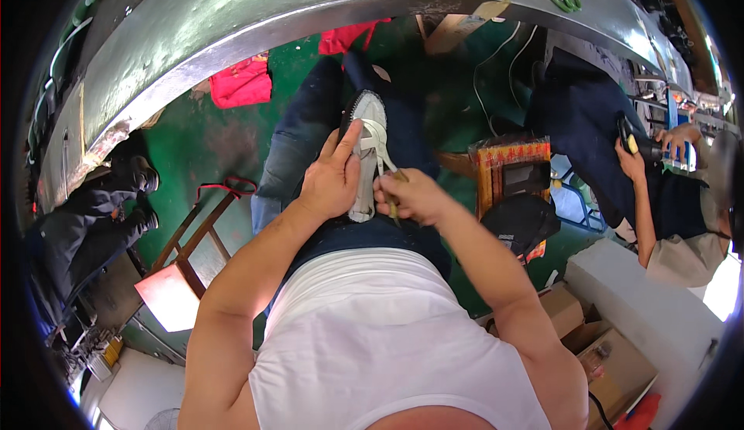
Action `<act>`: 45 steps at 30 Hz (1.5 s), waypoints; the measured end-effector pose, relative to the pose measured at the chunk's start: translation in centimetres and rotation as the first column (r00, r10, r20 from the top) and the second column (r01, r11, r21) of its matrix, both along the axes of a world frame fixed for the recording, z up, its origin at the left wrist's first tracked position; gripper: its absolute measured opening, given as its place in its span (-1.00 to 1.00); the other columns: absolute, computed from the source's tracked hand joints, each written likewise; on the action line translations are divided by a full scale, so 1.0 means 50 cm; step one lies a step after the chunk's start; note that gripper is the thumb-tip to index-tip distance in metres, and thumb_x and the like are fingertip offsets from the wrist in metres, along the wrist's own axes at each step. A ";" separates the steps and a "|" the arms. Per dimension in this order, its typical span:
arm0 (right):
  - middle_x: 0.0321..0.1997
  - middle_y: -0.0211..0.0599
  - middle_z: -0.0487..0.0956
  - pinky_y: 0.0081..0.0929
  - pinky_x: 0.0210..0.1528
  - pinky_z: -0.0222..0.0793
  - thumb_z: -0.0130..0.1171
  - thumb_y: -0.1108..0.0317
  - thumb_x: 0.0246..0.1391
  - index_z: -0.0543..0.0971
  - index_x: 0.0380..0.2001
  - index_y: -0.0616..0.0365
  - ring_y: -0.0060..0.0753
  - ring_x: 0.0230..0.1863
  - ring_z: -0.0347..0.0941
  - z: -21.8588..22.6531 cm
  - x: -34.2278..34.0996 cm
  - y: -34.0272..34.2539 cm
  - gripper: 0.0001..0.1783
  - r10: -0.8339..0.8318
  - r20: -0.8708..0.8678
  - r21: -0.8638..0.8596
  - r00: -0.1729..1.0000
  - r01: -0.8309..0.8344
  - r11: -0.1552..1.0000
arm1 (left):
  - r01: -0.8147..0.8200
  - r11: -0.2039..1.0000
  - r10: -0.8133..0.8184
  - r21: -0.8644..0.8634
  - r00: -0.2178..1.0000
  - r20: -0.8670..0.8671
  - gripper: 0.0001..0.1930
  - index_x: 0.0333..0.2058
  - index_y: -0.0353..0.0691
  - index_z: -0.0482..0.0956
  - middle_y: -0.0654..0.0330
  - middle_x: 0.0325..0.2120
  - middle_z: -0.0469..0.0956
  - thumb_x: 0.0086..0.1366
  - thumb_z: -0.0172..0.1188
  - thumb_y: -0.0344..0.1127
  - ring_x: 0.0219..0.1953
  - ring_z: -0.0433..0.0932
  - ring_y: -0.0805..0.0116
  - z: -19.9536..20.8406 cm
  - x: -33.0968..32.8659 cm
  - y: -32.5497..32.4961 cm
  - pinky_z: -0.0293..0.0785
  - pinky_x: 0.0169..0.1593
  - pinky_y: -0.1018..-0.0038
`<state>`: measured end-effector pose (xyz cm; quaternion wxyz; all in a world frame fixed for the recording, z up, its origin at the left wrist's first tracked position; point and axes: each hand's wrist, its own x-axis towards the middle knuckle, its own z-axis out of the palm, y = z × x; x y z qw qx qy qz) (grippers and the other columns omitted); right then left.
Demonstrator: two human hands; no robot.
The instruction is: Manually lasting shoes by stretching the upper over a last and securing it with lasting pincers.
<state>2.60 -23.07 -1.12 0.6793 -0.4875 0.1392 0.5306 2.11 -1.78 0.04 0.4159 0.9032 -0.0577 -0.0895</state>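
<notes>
A partly made shoe [364, 207] lies sole-up and lengthwise on my lap, toe pointing away from me. Its underside is pale, with a dark notched edge around the toe. White straps [375, 134] cross it near the front, and one runs toward my right hand. My left hand [333, 178] grips the shoe's left side, its thumb and index finger resting against the underside. Beside the heel half, my right hand [415, 197] is closed around a pair of pincers [398, 175] with yellowish-brown parts. The jaws are too small to make out clearly.
A long metal bench [310, 12] curves across the far side. To the left stands a wooden stool [174, 290]. A black bag [519, 225] lies right of my legs, near cardboard boxes [612, 360]. At far right a co-worker's hand [632, 163] holds a dark shoe.
</notes>
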 end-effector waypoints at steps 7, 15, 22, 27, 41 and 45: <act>-0.14 -0.12 0.64 -0.46 -0.44 0.64 0.13 0.15 0.30 0.47 0.01 0.34 -0.33 -0.18 0.66 0.106 0.124 -0.085 -0.56 0.409 0.103 -0.159 0.907 -0.390 0.907 | -0.014 0.992 0.016 0.122 1.000 -0.017 -0.43 0.38 0.09 0.19 -0.35 0.15 0.37 0.39 -0.04 -0.23 -0.03 0.55 -0.32 0.002 -0.001 -0.016 0.51 0.08 0.08; -0.26 -0.26 0.62 -0.49 -0.51 0.49 -0.03 0.07 0.37 0.52 -0.20 0.29 -0.48 -0.34 0.60 0.128 0.171 -0.044 -0.58 0.452 0.395 -0.453 0.800 -0.258 0.853 | -0.009 0.996 0.011 0.092 1.000 -0.017 -0.46 0.35 0.15 0.24 -0.46 0.15 0.32 0.40 -0.06 -0.22 0.00 0.52 -0.37 0.003 0.000 -0.017 0.50 0.08 0.06; -0.50 -0.27 0.57 -0.44 -0.45 0.43 -0.14 0.02 0.41 0.48 -0.39 0.30 -0.45 -0.54 0.54 0.100 0.154 -0.009 -0.48 0.463 0.572 -0.476 0.677 -0.185 0.860 | 0.048 0.988 -0.041 0.145 0.998 -0.051 -0.49 0.34 0.19 0.26 -0.45 0.16 0.31 0.42 -0.06 -0.22 0.01 0.52 -0.37 0.007 -0.001 -0.011 0.51 0.07 0.05; -0.51 -0.30 0.56 -0.44 -0.45 0.42 -0.13 0.00 0.41 0.48 -0.39 0.29 -0.47 -0.53 0.52 0.101 0.156 -0.013 -0.47 0.535 0.519 -0.543 0.666 -0.226 0.809 | 0.025 0.990 -0.011 0.140 0.995 -0.095 -0.32 0.45 0.04 -0.07 -0.35 0.26 0.24 0.42 -0.04 -0.20 0.02 0.53 -0.32 0.008 -0.007 -0.019 0.49 0.07 0.04; -0.33 0.19 0.60 0.06 -0.15 0.41 -0.06 0.04 0.36 0.49 -0.22 0.31 0.30 -0.21 0.53 0.089 0.029 -0.015 -0.54 0.627 0.703 -0.659 0.335 -0.023 0.752 | -0.108 0.994 0.107 0.013 0.944 -0.311 -0.08 0.42 -0.40 -0.23 -0.31 0.35 0.11 0.36 0.13 -0.06 0.35 0.23 -0.15 -0.013 -0.009 -0.014 0.20 0.34 0.28; -0.32 0.17 0.61 0.05 -0.15 0.41 -0.07 0.03 0.36 0.50 -0.21 0.30 0.28 -0.21 0.53 0.090 0.026 -0.017 -0.54 0.715 0.604 -0.744 0.352 -0.072 0.665 | -0.158 0.742 -0.249 -0.651 0.837 -0.487 0.07 0.43 -0.20 -0.55 -0.17 0.45 -0.12 0.33 0.21 -0.22 0.47 0.00 0.09 -0.005 -0.034 0.037 -0.01 0.43 0.38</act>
